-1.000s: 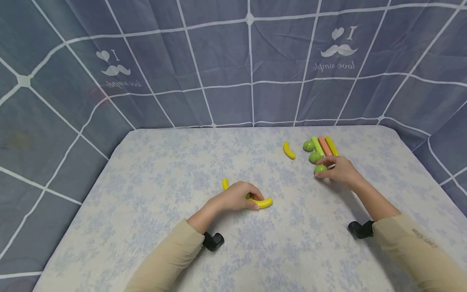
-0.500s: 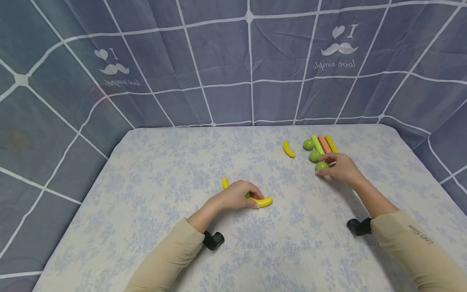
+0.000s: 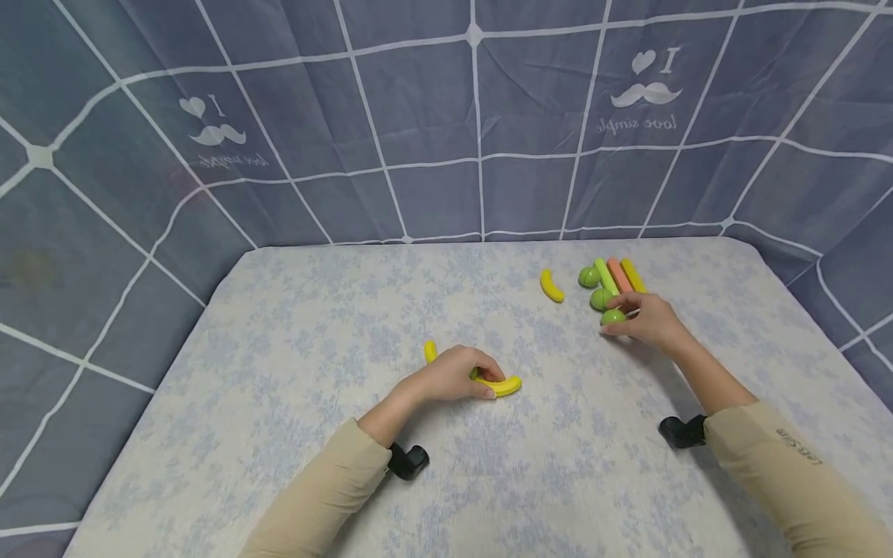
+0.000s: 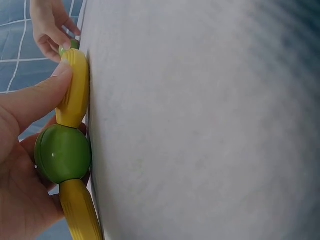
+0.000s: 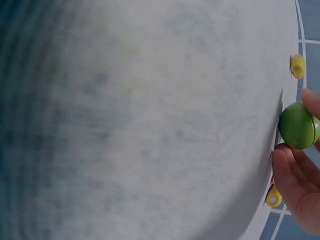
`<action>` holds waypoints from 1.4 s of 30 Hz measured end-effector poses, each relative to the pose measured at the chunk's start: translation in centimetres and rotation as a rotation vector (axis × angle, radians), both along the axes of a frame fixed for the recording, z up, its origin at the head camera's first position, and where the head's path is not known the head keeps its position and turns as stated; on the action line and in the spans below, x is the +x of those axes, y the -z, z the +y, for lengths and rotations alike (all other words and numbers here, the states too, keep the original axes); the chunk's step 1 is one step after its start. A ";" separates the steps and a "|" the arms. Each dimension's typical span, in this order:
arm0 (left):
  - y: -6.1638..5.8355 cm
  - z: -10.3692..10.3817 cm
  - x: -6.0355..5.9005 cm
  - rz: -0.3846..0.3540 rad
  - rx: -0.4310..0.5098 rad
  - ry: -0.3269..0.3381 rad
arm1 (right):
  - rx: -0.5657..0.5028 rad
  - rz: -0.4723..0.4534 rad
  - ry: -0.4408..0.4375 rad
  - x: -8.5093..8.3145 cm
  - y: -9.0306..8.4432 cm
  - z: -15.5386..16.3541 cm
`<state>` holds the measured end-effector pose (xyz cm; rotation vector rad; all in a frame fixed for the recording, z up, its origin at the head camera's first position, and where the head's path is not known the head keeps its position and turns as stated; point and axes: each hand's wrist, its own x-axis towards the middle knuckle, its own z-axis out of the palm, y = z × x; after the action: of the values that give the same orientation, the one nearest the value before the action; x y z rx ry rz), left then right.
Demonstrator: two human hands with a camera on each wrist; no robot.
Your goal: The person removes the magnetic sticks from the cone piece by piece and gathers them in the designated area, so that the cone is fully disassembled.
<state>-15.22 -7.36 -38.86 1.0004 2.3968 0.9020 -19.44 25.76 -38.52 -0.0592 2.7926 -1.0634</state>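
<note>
Showing two hands at work on a desk (image 3: 293,325) covered in pale blue-flowered cloth. Left hand (image 3: 453,376): fingers and thumb curled over a chain of two curved yellow plastic segments joined by a glossy green ball (image 4: 63,153), which lies on the cloth near the desk's middle; the thumb presses along the upper yellow segment (image 4: 75,87). Right hand (image 3: 649,319): fingertips pinch a loose glossy green plastic ball (image 5: 298,125) resting on the cloth toward the desk's far right corner. Just beyond that ball lie two more green balls (image 3: 600,297), and beside them three straight plastic sticks in light green, salmon and yellow (image 3: 619,275), side by side. A separate curved yellow piece (image 3: 552,286) lies just left of that cluster. Handling, as judged: the pieces look hard, smooth and light; the ball will likely roll or slip, so opposed fingertips across its widest part suit it, while the chain is best held at its green joint, since the segments may pivot or pull apart there.
</note>
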 end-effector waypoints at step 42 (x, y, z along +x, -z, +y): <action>-0.7 -4.6 -1.4 0.051 0.046 -0.047 | -0.235 -0.075 -0.486 3.0 -5.0 -7.1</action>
<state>-16.65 -11.98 -38.21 0.9989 2.4614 0.9640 -16.49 18.61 -33.50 -0.6699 2.3836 -1.2144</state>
